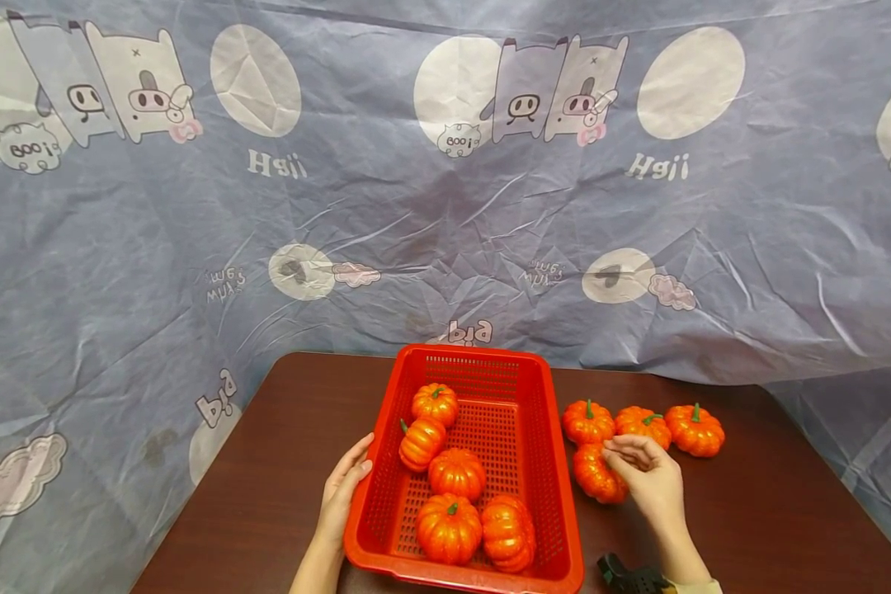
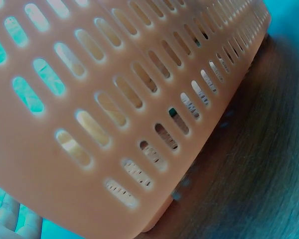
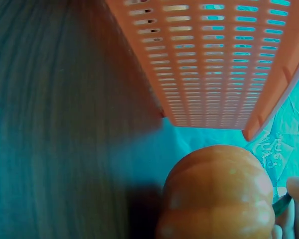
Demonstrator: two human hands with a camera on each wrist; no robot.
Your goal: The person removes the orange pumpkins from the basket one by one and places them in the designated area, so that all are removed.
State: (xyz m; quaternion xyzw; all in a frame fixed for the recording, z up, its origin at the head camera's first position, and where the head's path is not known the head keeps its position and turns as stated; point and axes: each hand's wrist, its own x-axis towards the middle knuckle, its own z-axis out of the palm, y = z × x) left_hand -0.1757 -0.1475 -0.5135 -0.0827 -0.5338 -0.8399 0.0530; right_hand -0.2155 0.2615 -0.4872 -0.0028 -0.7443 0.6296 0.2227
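A red plastic basket (image 1: 562, 495) with slotted walls stands on the table, several small orange pumpkins inside it. My left hand (image 1: 341, 492) grips its left rim; in the left wrist view the slotted wall (image 2: 35, 149) fills most of the picture, with fingers (image 2: 7, 211) at the lower left corner. To the right of the basket, my right hand (image 1: 649, 478) pinches the green stem (image 3: 281, 204) of an orange pumpkin (image 1: 596, 474) between thumb and fingers. That pumpkin's ribbed side (image 3: 217, 194) shows large in the right wrist view, close to the basket.
Behind the held pumpkin lie three more, a left one (image 1: 588, 422), a middle one (image 1: 642, 424) and a right one (image 1: 695, 431). A black strap-like object (image 1: 631, 575) is at my right wrist. The dark brown table (image 1: 260, 487) ends at a printed grey-blue cloth (image 1: 386, 206).
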